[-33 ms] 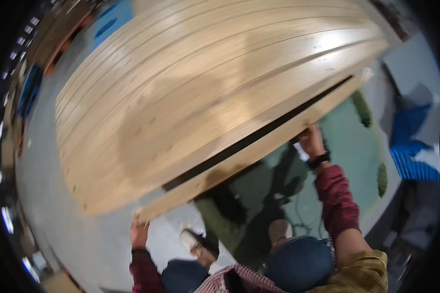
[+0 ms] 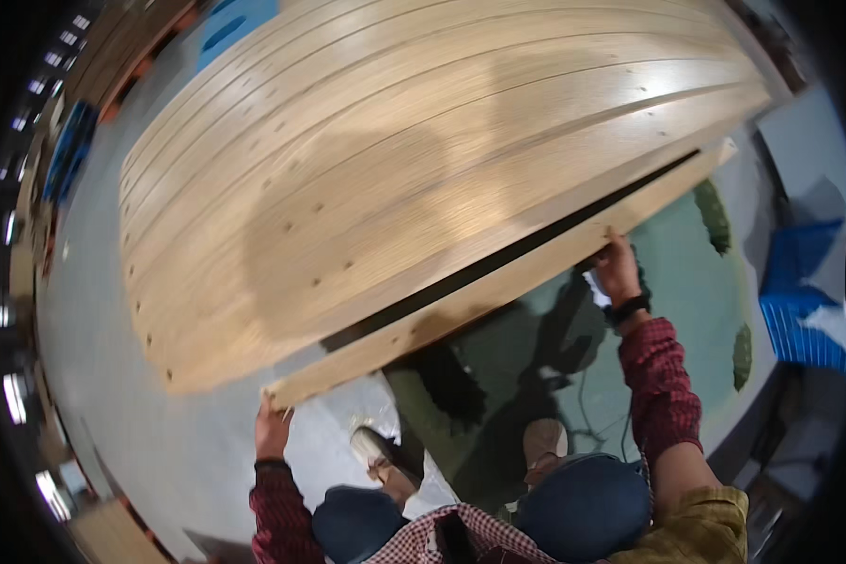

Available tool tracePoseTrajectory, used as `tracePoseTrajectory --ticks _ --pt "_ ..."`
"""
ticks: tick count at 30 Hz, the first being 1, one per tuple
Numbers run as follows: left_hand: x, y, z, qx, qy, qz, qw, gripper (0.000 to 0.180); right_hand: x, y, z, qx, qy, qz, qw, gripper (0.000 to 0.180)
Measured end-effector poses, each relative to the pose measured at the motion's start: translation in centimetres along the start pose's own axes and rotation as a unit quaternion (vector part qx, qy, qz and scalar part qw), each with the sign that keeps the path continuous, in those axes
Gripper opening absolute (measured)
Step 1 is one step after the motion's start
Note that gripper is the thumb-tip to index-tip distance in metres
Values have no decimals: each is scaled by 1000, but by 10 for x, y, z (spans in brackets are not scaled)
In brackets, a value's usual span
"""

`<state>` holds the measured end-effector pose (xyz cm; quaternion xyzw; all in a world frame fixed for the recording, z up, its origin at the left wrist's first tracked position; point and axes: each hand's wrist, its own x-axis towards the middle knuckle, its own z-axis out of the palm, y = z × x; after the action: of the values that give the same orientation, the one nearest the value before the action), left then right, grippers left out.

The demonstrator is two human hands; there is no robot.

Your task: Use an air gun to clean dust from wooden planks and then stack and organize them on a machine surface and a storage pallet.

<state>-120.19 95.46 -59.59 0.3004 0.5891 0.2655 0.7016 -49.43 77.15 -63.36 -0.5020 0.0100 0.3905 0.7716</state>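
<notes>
While only the head view is available, a long pale wooden board (image 2: 508,282) is being held along the near edge of a large stack of pale wooden panels with small drilled holes (image 2: 414,179), a dark gap showing between board and stack. The board is being gripped at both ends: the left hand (image 2: 271,428) is being closed around the board's lower left corner, fingers wrapped over the end, and the right hand (image 2: 618,268), wearing a dark wrist strap, is being curled over the board's lower edge near its right end. Both sleeves are red checked fabric. How firmly either hand is closing cannot be told, since the fingertips are being hidden by the wood.

Below the board, a green floor mat (image 2: 667,310) and a pale grey floor (image 2: 160,442) are being seen, with the person's knees in blue trousers (image 2: 583,508) and two shoes (image 2: 545,437) set close under the board's span. A blue ribbed object (image 2: 804,320) is lying at the right edge of the floor.

Judged from this, the long span is being carried only at its ends, so a slipping left grip at the corner could let that end drop onto the shoes beneath. Fingers could also be pinched in the dark gap if the board is being pressed back against the stack. The stacked panels could be dislodged if the board is being dragged along their edge.
</notes>
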Motion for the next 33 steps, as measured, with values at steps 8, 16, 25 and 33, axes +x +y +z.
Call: tracePoseTrajectory --ticks 8,16,25,33 --pt "14 -17 4 -73 26 14 997 52 10 6 -5 -50 -23 27 998 42" --pt "36 -5 3 -118 46 47 991 47 23 -7 -9 -30 -53 94 994 48" --pt "55 -10 -41 -47 -167 170 970 52 54 -20 -28 -528 -214 -94 817 31" --pt "71 -20 0 147 78 126 978 43 50 -32 -8 -362 129 -8 923 36"
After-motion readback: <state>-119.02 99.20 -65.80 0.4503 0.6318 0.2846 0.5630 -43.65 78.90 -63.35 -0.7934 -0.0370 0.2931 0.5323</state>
